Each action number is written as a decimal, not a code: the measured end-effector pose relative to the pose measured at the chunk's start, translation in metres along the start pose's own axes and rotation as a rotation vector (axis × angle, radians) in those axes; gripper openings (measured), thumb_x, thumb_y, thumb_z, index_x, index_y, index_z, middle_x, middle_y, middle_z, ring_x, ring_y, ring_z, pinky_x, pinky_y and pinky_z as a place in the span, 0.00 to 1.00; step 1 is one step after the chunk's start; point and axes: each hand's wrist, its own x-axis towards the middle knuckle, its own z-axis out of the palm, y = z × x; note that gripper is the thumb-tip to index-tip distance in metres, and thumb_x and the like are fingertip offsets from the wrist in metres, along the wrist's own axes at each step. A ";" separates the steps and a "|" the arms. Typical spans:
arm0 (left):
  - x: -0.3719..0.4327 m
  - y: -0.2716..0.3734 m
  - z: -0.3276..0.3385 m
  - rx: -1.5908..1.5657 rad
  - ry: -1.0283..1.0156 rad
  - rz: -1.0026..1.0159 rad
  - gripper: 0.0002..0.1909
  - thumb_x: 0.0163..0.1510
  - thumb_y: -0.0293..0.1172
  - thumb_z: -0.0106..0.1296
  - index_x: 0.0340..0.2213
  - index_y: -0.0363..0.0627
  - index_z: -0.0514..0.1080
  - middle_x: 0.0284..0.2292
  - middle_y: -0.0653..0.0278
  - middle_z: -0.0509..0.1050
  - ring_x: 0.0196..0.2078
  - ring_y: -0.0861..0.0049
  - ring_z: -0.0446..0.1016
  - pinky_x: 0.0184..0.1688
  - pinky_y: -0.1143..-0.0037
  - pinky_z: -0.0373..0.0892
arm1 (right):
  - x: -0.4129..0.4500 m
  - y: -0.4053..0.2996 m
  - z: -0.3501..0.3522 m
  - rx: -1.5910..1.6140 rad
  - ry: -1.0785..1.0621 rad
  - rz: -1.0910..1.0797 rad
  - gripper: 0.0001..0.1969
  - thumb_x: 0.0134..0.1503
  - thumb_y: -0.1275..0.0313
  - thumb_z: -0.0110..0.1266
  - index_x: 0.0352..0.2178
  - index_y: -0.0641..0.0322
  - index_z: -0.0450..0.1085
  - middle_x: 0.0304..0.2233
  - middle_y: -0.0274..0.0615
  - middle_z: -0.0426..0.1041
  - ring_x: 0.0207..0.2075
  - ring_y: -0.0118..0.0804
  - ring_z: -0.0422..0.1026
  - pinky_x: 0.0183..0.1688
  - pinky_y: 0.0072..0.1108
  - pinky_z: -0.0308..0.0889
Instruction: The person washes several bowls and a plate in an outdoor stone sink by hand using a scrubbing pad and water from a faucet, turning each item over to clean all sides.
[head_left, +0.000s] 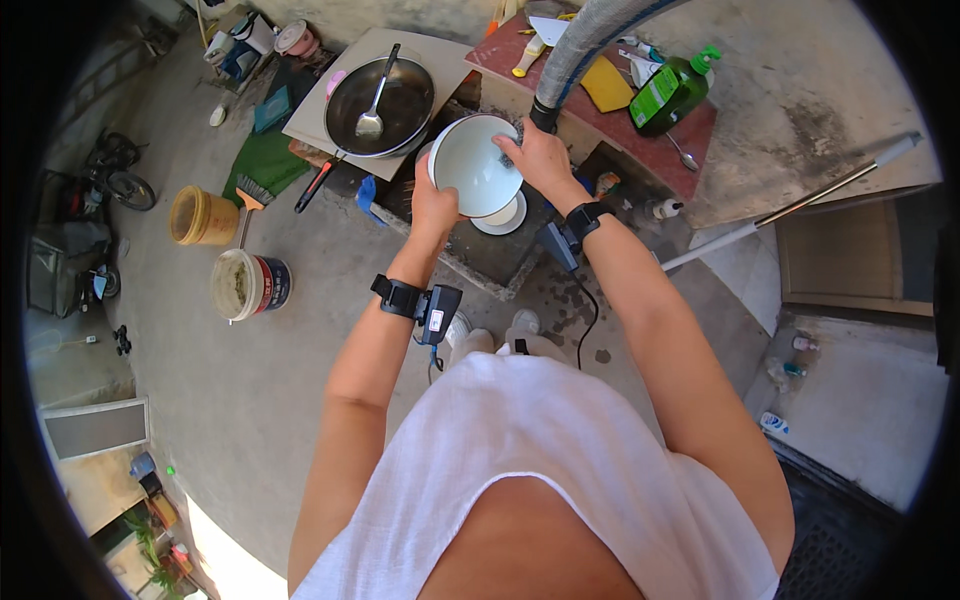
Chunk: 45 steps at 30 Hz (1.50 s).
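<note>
A white bowl (471, 166) with a dark rim is tilted so that its inside faces up at me. My left hand (433, 204) grips its left edge, the thumb over the near rim. At the right side of the bowl, my right hand (545, 161) holds a grey steel wool scrubber (510, 159) against the inner wall. Part of the scrubber is hidden under the fingers. Below the bowl, partly covered by it, a small white dish (501, 222) lies in a dark stone sink (491, 259). A grey hose (564, 71) ends close behind my right hand.
Left of the sink, a wok (352, 97) with a metal spatula (373, 120) rests on a board (307, 124). A red slab (694, 161) at right carries a green pump bottle (671, 94) and yellow sponge (606, 84). Buckets (238, 285) stand on the floor. A pole (780, 214) leans at right.
</note>
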 end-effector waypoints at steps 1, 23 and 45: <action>-0.002 0.003 0.002 -0.115 -0.054 -0.174 0.32 0.35 0.15 0.33 0.48 0.43 0.53 0.43 0.53 0.63 0.46 0.63 0.64 0.46 0.73 0.61 | 0.006 0.003 -0.003 -0.033 0.034 -0.122 0.22 0.47 0.52 0.49 0.26 0.65 0.63 0.17 0.50 0.69 0.21 0.51 0.70 0.24 0.34 0.65; 0.017 -0.016 0.008 -0.038 -0.013 0.270 0.28 0.41 0.19 0.37 0.48 0.39 0.53 0.43 0.54 0.62 0.46 0.68 0.62 0.48 0.76 0.57 | -0.033 -0.015 0.020 0.820 -0.045 0.743 0.20 0.49 0.60 0.47 0.33 0.70 0.66 0.22 0.48 0.70 0.20 0.38 0.71 0.18 0.26 0.65; 0.020 -0.071 -0.020 1.410 -0.792 0.935 0.17 0.39 0.24 0.45 0.36 0.52 0.68 0.38 0.67 0.71 0.39 0.72 0.70 0.39 0.75 0.66 | -0.003 0.027 0.022 0.004 -0.835 0.525 0.18 0.39 0.66 0.44 0.26 0.74 0.68 0.17 0.50 0.70 0.13 0.41 0.68 0.19 0.23 0.65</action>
